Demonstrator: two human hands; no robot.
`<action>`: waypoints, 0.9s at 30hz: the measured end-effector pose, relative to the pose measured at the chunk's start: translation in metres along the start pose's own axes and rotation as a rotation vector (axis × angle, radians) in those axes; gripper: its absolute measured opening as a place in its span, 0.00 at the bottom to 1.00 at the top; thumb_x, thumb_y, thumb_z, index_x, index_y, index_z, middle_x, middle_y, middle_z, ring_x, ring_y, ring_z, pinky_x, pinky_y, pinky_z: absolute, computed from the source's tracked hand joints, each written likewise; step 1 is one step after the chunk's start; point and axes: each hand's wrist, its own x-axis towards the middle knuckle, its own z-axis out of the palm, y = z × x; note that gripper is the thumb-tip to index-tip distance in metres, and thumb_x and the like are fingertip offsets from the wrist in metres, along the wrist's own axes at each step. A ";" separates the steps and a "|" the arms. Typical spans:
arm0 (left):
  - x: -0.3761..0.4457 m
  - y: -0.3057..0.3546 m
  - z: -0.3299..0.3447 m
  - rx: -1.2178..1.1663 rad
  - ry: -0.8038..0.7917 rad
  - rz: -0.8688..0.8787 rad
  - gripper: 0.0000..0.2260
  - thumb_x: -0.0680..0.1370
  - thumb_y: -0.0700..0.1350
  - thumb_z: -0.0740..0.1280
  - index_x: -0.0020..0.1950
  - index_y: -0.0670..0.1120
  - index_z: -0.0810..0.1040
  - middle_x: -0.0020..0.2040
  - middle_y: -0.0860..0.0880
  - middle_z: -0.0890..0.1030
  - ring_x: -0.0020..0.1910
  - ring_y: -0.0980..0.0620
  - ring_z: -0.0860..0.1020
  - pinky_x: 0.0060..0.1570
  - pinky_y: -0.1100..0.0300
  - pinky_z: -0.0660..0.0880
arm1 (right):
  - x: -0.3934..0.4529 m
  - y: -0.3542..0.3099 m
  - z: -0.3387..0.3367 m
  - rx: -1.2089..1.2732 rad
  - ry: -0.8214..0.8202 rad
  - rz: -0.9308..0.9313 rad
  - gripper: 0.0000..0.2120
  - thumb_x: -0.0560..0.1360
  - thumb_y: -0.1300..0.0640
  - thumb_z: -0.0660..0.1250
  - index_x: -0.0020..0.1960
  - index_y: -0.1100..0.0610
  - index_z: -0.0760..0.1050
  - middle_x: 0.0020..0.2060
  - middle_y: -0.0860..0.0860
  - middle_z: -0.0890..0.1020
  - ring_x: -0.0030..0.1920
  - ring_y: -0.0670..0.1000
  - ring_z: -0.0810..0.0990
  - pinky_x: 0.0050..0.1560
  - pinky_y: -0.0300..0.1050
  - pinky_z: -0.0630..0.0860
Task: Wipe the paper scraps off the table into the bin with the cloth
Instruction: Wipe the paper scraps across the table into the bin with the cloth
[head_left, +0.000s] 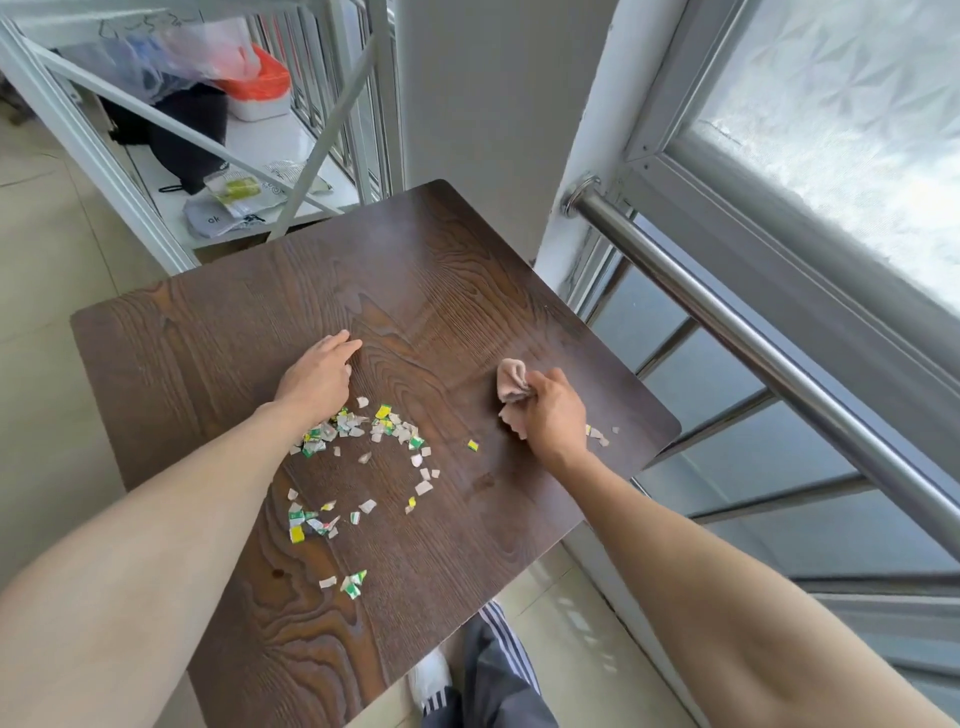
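A dark wooden table (415, 270) carries several small paper scraps (384, 431), white, green and yellow, spread across its middle and near side. A few more scraps (600, 435) lie by the right edge. My right hand (553, 410) is closed around a bunched pinkish cloth (511, 387) and rests on the table right of the main scatter. My left hand (319, 376) lies flat on the tabletop, fingers together, just above the left end of the scrap pile. No bin is in view.
A white metal shelf frame (171, 124) with plastic bags and a black bag stands beyond the table's far left corner. A steel handrail (737, 322) and window run along the right. My striped trouser leg and shoe (488, 675) show below the table's near edge.
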 end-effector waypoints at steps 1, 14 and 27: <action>0.000 0.000 0.000 -0.006 -0.004 -0.001 0.21 0.82 0.39 0.54 0.75 0.47 0.62 0.78 0.50 0.58 0.77 0.50 0.55 0.76 0.53 0.55 | -0.009 -0.007 0.008 0.014 0.018 -0.008 0.09 0.75 0.60 0.61 0.51 0.57 0.79 0.41 0.53 0.70 0.43 0.59 0.76 0.39 0.47 0.68; -0.007 0.011 -0.007 0.020 -0.038 -0.018 0.21 0.82 0.40 0.54 0.75 0.45 0.61 0.78 0.46 0.57 0.77 0.47 0.55 0.75 0.53 0.53 | -0.015 -0.021 -0.019 0.052 0.032 -0.199 0.10 0.72 0.61 0.57 0.45 0.61 0.76 0.41 0.57 0.75 0.42 0.59 0.75 0.36 0.49 0.70; -0.023 0.021 -0.002 0.019 0.000 -0.122 0.21 0.82 0.40 0.55 0.75 0.43 0.61 0.78 0.46 0.58 0.76 0.46 0.58 0.74 0.50 0.57 | -0.009 0.101 -0.056 -0.267 0.049 0.055 0.15 0.76 0.62 0.57 0.59 0.56 0.76 0.51 0.59 0.76 0.52 0.62 0.74 0.50 0.53 0.73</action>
